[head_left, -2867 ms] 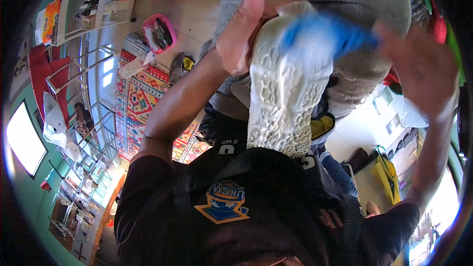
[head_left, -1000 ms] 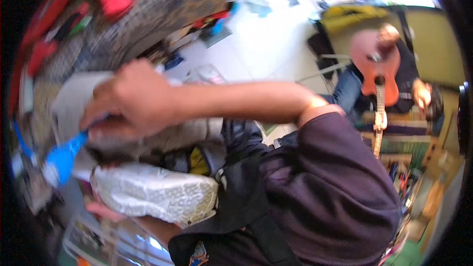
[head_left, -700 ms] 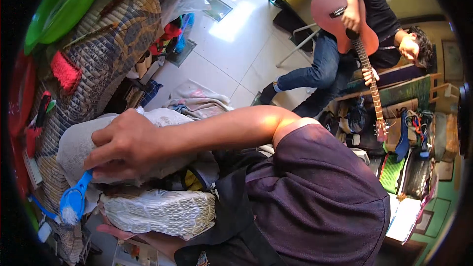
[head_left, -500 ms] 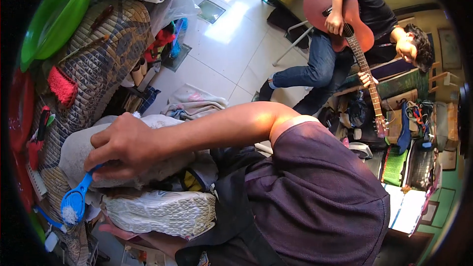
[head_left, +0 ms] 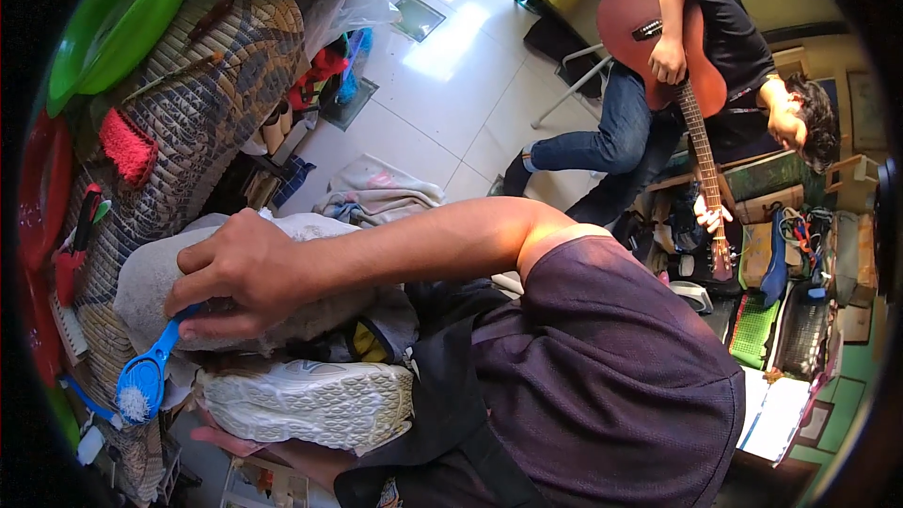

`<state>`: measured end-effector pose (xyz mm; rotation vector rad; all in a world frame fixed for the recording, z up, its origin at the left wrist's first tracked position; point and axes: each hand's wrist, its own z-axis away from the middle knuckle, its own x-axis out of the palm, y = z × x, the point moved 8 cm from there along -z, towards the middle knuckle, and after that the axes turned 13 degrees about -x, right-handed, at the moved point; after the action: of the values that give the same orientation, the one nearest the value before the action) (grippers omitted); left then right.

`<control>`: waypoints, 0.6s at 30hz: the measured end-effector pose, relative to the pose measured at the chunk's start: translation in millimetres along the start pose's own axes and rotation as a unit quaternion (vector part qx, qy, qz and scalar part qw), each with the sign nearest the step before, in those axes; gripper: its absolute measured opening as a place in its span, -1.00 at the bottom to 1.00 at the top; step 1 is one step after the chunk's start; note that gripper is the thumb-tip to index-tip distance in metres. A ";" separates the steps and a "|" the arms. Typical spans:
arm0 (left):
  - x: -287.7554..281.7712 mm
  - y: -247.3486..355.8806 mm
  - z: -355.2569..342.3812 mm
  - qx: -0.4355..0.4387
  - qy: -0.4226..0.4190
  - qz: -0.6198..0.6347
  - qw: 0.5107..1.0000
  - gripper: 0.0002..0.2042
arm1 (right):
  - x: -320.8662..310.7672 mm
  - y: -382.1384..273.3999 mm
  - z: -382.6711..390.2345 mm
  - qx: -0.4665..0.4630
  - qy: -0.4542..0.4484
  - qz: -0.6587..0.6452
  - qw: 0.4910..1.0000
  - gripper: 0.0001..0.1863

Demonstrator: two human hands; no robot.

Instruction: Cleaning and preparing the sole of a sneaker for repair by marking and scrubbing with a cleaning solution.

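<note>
My right hand (head_left: 240,277) holds the handle of a blue brush (head_left: 141,376) with white bristles, its head left of a white sneaker (head_left: 306,404). My left hand (head_left: 240,442), mostly hidden, grips the sneaker from underneath, with its textured sole partly turned up. A grey cloth (head_left: 150,273) lies bunched beneath my right hand. A dark shoe with a yellow lining (head_left: 367,343) sits behind the white one.
A patterned quilted surface (head_left: 235,56) at left carries a pink scrubber (head_left: 127,146), beside a green basin (head_left: 122,9). A folded cloth (head_left: 376,188) lies beyond my arm on the tiled floor (head_left: 451,103). Another person (head_left: 724,38) sits at upper right with a guitar (head_left: 621,14).
Since the earliest frame my view has swung to the seated person, and the brush has come off the sole to its left. Lately the guitarist's fretting hand has moved down the neck.
</note>
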<state>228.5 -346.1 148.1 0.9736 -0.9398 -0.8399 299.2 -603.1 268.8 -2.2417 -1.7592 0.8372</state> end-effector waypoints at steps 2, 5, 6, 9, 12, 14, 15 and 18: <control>0.0 -0.3 1.0 0.000 0.002 0.001 1.000 -0.05 | 0.9 0.1 0.4 -0.001 0.001 -0.001 1.000 -0.83; 1.0 -1.0 2.5 -0.001 0.003 -0.001 1.000 -0.06 | 1.9 -0.5 0.7 -0.001 -0.001 -0.001 1.000 -0.83; 1.1 -1.0 3.0 -0.002 0.002 -0.001 1.000 -0.06 | 1.7 -1.1 0.5 -0.002 -0.002 0.004 1.000 -0.83; 0.6 -3.1 5.0 -0.005 0.006 -0.002 1.000 -0.06 | 1.1 -1.8 -0.2 0.001 -0.007 0.004 1.000 -0.83; -1.5 -3.4 7.9 -0.006 0.011 0.000 1.000 -0.06 | -2.0 -2.5 -0.7 0.000 0.005 -0.002 1.000 -0.83; -2.1 -3.9 9.2 -0.009 0.012 0.000 1.000 -0.06 | -1.7 -1.9 -0.4 0.003 0.001 -0.002 1.000 -0.83; -2.4 -4.1 10.1 -0.008 0.013 0.000 1.000 -0.06 | -1.2 -2.4 -0.2 -0.001 -0.002 0.003 1.000 -0.83; -2.8 -4.5 10.5 -0.011 0.017 0.000 1.000 -0.06 | -0.5 -2.0 0.8 0.002 -0.004 -0.001 1.000 -0.82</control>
<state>217.2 -348.2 146.0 0.9660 -0.9003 -0.8304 297.0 -603.2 269.2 -2.2362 -1.7619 0.8491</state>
